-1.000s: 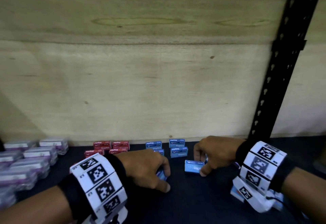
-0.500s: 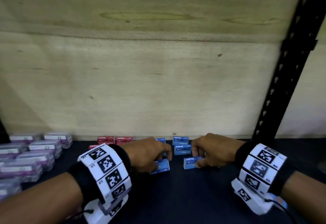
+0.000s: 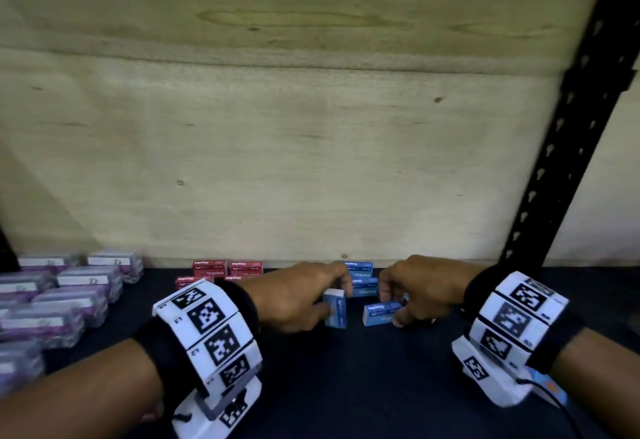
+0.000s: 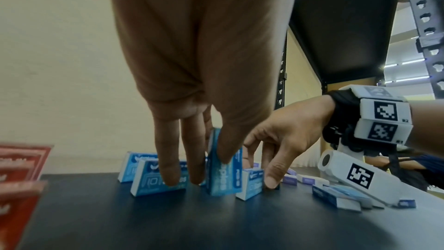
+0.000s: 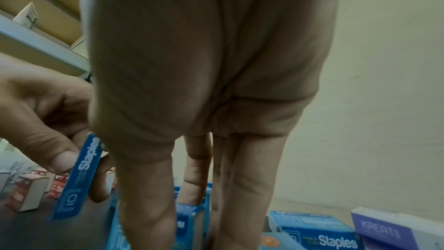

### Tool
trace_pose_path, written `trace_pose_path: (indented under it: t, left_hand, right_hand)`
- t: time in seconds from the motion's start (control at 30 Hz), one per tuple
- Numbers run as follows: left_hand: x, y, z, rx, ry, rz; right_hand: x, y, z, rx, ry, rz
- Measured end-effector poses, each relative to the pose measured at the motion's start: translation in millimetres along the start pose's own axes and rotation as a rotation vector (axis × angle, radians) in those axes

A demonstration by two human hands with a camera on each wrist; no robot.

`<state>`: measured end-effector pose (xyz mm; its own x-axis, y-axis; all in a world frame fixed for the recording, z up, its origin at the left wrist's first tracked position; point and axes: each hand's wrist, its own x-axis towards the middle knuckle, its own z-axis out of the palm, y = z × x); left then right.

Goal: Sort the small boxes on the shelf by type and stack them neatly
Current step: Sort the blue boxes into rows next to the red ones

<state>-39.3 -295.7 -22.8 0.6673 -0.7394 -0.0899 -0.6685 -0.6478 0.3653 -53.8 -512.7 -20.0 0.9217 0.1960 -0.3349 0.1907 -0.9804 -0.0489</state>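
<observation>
The left hand [image 3: 298, 295] is pinching one small blue cardboard staples box [image 3: 335, 307] between thumb and fingers, tipping it up on its narrow side on the dark shelf [image 3: 346, 386], near the middle of the shelf and a little out from its back edge. Just beside it to the right, the right hand [image 3: 420, 291] is curling its thumb and fingers around a second blue staples box [image 3: 381, 312], which is lying flat on the shelf. Behind the two hands, against the back edge, a small stack of blue staples boxes [image 3: 362, 281] is standing; at least three are showing, the rest being hidden by the hands. To the left of them, along the same back edge, four red cardboard staples boxes [image 3: 225, 270] are sitting in two low piles. Toward the left edge of the shelf, clear plastic cases with purple contents [image 3: 69, 289] are lying in rows; about nine are showing, some blurred. In the left wrist view, loose blue and purple boxes [image 4: 341, 196] are lying under the right wrist; the blur is making a count impossible
</observation>
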Motion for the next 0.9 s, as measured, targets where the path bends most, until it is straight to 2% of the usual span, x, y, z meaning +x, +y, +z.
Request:
trace_pose_path:
  t: [0.13, 0.33, 0.5, 0.7, 0.9]
  left_hand:
    - [-1.5, -3.8, 0.4, 0.016, -0.008, -0.075]
    - [-11.6, -11.8, -3.3, 0.235, -0.141, -0.164]
    - [-9.7, -8.5, -2.5, 0.317, -0.148, -0.208]
    - [-4.2, -4.2, 2.2, 0.397, -0.170, -0.201]
    - [6.5, -4.3, 0.4, 0.373, -0.202, -0.200]
  right_hand:
    - [-0.8, 0.1, 0.3, -0.005, 0.000, 0.001]
    - [0.4, -0.3, 0.0, -0.009, -0.019, 0.013]
    - [2.4, -0.6, 0.9, 0.027, -0.020, 0.004]
    - [4.3, -1.8, 1.7, 0.077, -0.030, 0.010]
    - [6.6, -6.9, -0.2, 0.079, -0.033, 0.008]
